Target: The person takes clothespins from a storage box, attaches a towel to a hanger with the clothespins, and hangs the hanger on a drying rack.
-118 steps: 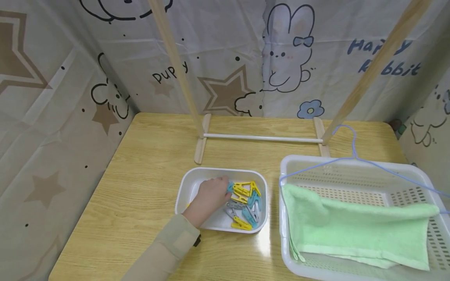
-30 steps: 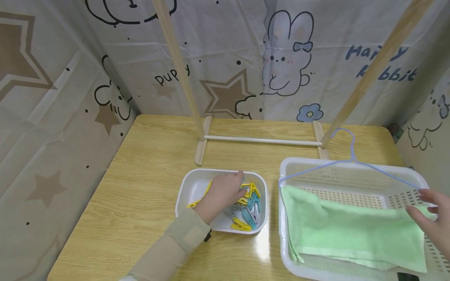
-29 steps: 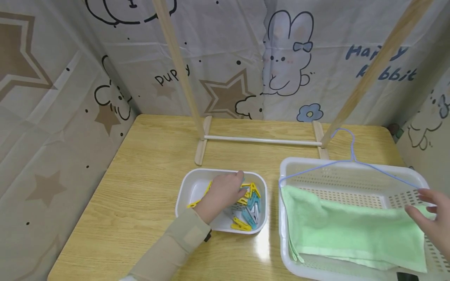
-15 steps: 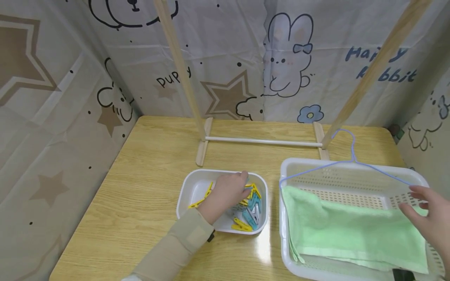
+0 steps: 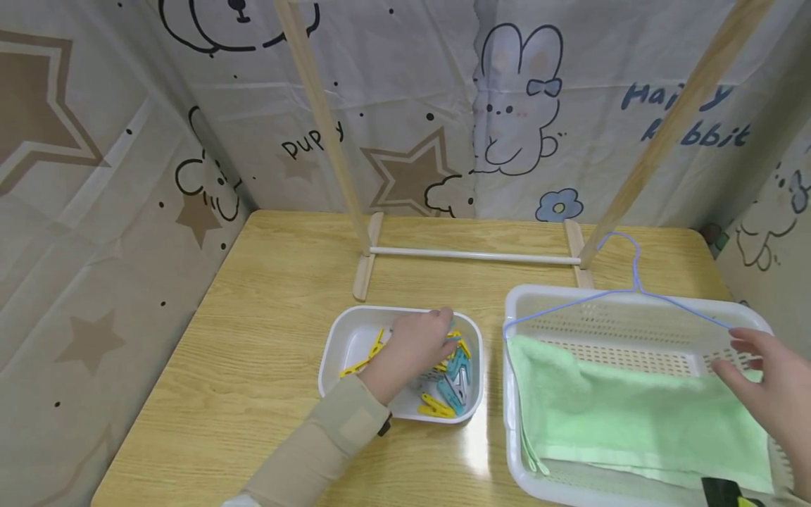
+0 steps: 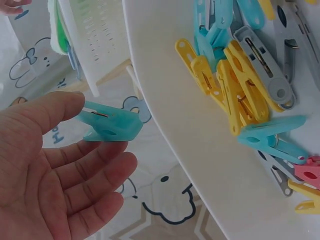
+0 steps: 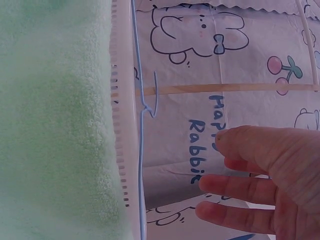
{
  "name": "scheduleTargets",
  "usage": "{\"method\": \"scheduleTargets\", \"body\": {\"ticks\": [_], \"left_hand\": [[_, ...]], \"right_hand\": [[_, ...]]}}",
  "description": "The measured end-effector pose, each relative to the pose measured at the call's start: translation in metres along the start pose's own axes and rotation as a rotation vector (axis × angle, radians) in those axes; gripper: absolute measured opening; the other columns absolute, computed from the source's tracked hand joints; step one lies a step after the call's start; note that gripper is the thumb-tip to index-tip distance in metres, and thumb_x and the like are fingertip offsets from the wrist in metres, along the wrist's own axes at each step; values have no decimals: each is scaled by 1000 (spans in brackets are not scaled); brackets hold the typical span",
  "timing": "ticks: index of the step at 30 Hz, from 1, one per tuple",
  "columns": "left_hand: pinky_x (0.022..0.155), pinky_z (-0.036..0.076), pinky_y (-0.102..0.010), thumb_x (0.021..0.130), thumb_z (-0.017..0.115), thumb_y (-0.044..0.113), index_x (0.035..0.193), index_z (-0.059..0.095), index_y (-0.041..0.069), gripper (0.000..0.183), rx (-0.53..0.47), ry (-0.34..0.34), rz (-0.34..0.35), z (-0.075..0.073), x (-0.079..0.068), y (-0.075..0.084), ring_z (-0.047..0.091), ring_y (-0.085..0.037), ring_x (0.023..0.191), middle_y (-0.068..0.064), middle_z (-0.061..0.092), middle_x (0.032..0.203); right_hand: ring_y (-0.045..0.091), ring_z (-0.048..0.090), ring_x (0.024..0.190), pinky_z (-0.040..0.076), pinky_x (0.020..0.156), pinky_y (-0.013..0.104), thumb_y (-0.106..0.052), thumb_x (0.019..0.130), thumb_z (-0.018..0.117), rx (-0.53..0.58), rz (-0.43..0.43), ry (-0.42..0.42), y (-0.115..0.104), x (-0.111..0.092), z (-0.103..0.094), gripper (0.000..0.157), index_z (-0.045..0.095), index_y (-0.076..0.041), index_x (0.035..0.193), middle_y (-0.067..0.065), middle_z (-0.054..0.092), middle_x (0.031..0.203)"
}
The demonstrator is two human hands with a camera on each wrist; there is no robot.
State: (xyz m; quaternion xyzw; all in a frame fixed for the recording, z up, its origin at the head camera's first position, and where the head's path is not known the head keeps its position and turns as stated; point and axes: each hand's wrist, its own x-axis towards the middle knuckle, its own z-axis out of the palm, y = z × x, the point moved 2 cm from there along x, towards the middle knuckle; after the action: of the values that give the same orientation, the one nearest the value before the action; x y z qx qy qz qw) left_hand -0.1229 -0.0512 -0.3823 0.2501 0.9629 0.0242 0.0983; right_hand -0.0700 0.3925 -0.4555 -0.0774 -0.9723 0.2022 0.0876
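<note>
My left hand [image 5: 415, 352] is raised over the white box [image 5: 327, 359]. Its thumb and fingers pinch a teal clothespin [image 6: 114, 124], seen plainly in the left wrist view. Below in the box lie loose yellow, teal and grey clothespins [image 5: 451, 387]. At the right, my right hand [image 5: 769, 380] hovers above the white basket [image 5: 510, 415] with fingers spread and nothing in them. Its fingertips are right by the right arm of a blue hanger [image 5: 636, 274], which lies across the basket's back part. A folded light green towel [image 5: 640, 408] is draped in the basket below the hanger.
Behind the box and basket stands a wooden rack, with two uprights [image 5: 323, 127] and a thin white crossbar [image 5: 475, 255] low between them. A printed curtain [image 5: 412, 91] encloses the wooden table [image 5: 253, 296] at the back and sides.
My left hand has risen from the clothespins and shifted right, now with a teal one. My right hand has come in from the right and moved left to the hanger's end.
</note>
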Motion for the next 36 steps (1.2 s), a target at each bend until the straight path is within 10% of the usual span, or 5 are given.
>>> {"method": "scheduleTargets", "body": {"ticks": [7, 23, 30, 36], "left_hand": [[43, 39, -22, 86, 57, 35, 106, 54, 5, 36, 15, 1, 5, -1, -1, 1, 49, -9, 53, 0, 57, 74], [43, 40, -21, 85, 59, 35, 107, 54, 5, 38, 30, 33, 23, -3, -2, 4, 54, -10, 58, -2, 60, 79], [44, 41, -21, 85, 59, 35, 106, 55, 4, 38, 17, 43, 30, -6, -4, 5, 57, -12, 62, -3, 61, 81], [42, 38, -20, 84, 60, 35, 103, 55, 5, 36, 15, 57, 30, -8, -5, 8, 54, -11, 57, -1, 59, 74]], "right_hand": [[46, 47, 89, 38, 64, 55, -24, 79, 68, -25, -21, 11, 39, 10, 24, 66, 36, -1, 132, 32, 49, 112], [44, 49, 85, 39, 61, 51, -28, 80, 66, -44, -35, -3, 24, 12, 14, 63, 39, 1, 129, 31, 52, 108], [46, 47, 86, 39, 61, 51, -15, 81, 64, -68, 27, -65, -24, 5, -13, 53, 38, 8, 122, 35, 48, 107], [43, 49, 85, 39, 60, 48, -22, 80, 66, -95, -3, -58, -10, 9, -6, 57, 40, 5, 123, 32, 51, 107]]}}
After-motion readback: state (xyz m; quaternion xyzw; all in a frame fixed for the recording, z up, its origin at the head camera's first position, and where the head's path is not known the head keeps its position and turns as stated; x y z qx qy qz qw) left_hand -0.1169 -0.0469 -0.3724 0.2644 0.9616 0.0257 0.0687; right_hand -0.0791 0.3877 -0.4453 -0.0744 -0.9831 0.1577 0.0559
